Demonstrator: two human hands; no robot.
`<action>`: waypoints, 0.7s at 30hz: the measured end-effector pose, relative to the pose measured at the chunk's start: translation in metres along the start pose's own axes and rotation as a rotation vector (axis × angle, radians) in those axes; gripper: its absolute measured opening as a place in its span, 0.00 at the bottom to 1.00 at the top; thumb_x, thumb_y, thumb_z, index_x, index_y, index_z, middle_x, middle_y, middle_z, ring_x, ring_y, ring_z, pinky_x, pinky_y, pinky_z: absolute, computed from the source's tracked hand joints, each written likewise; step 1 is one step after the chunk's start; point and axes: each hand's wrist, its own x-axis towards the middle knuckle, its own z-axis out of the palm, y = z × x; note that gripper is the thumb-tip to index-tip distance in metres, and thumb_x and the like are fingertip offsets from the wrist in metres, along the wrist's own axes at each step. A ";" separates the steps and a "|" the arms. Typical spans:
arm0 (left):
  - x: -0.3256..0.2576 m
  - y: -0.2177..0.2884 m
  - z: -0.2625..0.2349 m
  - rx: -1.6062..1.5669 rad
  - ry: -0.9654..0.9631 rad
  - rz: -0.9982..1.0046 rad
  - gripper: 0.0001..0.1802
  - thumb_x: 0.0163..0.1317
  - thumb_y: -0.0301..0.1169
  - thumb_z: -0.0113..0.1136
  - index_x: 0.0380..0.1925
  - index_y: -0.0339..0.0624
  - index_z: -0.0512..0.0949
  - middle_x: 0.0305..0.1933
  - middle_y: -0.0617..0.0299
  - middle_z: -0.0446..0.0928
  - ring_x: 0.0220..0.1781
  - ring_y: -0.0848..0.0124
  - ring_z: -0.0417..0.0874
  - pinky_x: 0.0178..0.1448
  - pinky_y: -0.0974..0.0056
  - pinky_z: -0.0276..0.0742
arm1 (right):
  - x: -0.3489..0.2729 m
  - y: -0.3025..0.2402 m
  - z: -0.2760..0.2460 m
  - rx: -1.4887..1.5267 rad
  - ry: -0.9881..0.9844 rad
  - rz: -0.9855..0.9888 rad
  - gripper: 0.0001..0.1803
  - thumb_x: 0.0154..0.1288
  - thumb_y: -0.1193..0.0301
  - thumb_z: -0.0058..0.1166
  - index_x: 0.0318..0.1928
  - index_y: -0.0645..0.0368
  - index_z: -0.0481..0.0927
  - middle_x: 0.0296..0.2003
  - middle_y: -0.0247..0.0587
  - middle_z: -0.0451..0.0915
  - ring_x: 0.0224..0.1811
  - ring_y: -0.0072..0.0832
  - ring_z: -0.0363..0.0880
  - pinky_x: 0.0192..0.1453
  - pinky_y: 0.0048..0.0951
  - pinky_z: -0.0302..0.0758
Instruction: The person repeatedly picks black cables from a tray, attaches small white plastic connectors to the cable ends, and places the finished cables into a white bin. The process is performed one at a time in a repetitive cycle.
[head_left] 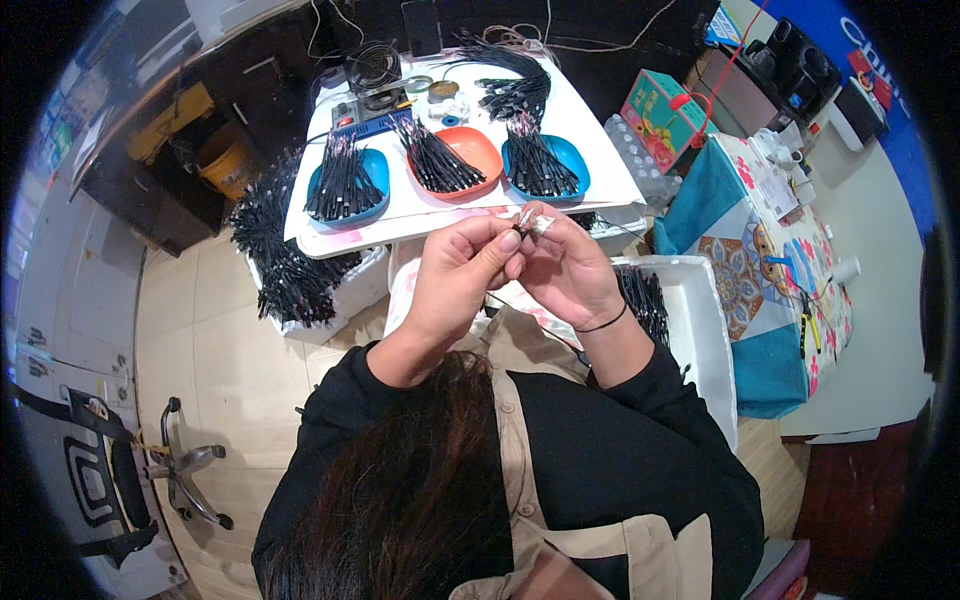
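Note:
My left hand and my right hand meet in front of the white table. Both are closed, thumbs and fingertips pinching the end of a thin black cable. Its length hangs below my hands toward my right forearm, with a dark plug near the sleeve. What exactly lies between the fingertips is too small to make out. Something whitish wraps a finger of my right hand. Just beyond stand a blue tray at left, an orange tray in the middle and another blue tray at right, each holding bundled black cables.
More black cables lie at the back of the white table, near tape rolls and a small fan. Foam boxes of cables stand left and right. A cloth-covered table is at right, an office chair at left.

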 end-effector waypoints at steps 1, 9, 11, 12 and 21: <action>0.000 0.000 -0.002 -0.009 -0.010 -0.022 0.08 0.69 0.28 0.53 0.37 0.35 0.79 0.26 0.68 0.76 0.23 0.86 0.67 0.26 0.80 0.58 | -0.002 -0.001 -0.001 -0.049 -0.043 -0.035 0.10 0.66 0.74 0.50 0.47 0.64 0.73 0.39 0.40 0.79 0.40 0.24 0.80 0.49 0.25 0.77; -0.001 0.002 -0.003 -0.030 -0.075 -0.138 0.09 0.68 0.27 0.53 0.39 0.31 0.79 0.25 0.66 0.76 0.22 0.83 0.67 0.25 0.79 0.59 | -0.004 -0.015 -0.002 -0.321 -0.022 -0.035 0.14 0.68 0.70 0.53 0.50 0.63 0.69 0.42 0.36 0.75 0.39 0.18 0.77 0.42 0.18 0.75; -0.002 0.003 -0.001 0.006 -0.073 -0.126 0.09 0.68 0.27 0.53 0.40 0.31 0.79 0.26 0.65 0.76 0.22 0.83 0.67 0.25 0.79 0.59 | -0.005 -0.016 -0.003 -0.328 -0.053 -0.023 0.14 0.68 0.70 0.54 0.50 0.63 0.69 0.42 0.36 0.75 0.38 0.18 0.76 0.41 0.17 0.74; -0.002 0.004 -0.001 0.010 -0.080 -0.129 0.09 0.68 0.26 0.53 0.40 0.30 0.79 0.26 0.64 0.76 0.23 0.83 0.68 0.25 0.79 0.60 | -0.005 -0.017 -0.003 -0.333 -0.046 -0.001 0.15 0.68 0.70 0.54 0.50 0.63 0.69 0.43 0.36 0.75 0.38 0.17 0.76 0.41 0.17 0.74; 0.000 0.001 -0.005 -0.052 -0.112 -0.184 0.09 0.67 0.23 0.53 0.42 0.28 0.79 0.29 0.59 0.79 0.24 0.82 0.70 0.26 0.79 0.62 | -0.008 -0.029 -0.001 -0.499 -0.047 0.044 0.10 0.67 0.73 0.54 0.46 0.59 0.70 0.38 0.30 0.73 0.37 0.15 0.74 0.42 0.17 0.74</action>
